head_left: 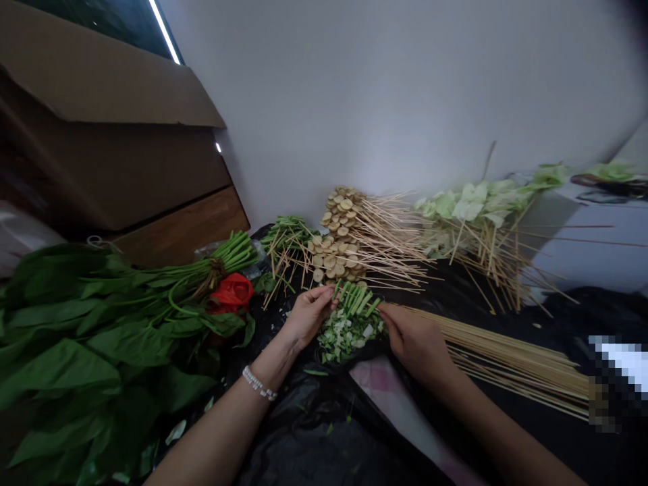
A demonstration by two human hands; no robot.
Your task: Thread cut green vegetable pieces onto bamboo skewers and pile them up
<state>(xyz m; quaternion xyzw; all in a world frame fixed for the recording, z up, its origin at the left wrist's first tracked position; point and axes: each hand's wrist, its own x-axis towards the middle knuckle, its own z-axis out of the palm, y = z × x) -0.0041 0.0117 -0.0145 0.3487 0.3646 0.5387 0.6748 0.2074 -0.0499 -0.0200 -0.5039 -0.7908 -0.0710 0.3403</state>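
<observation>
My left hand [310, 314], with a white beaded bracelet on its wrist, has thumb and fingers pinched together at the left edge of a pile of cut green stems and chopped greens [347, 334]. What it pinches is too small to make out. Across the pile, my right hand [418, 337] is closed, its fingertips by the end of a cut stem [372, 307]; its grip hides what is in it. Beside and behind that hand lies a long bundle of bamboo skewers [511, 358].
Skewered pale round slices [337, 250] are stacked by the wall, with skewered green stems [288, 233] to their left. Skewered pale leaves [476, 202] stand right. Leafy greens [65, 364], a red plastic bag [233, 292] and a cardboard box [126, 162] occupy the left. Black plastic [304, 432] covers the front.
</observation>
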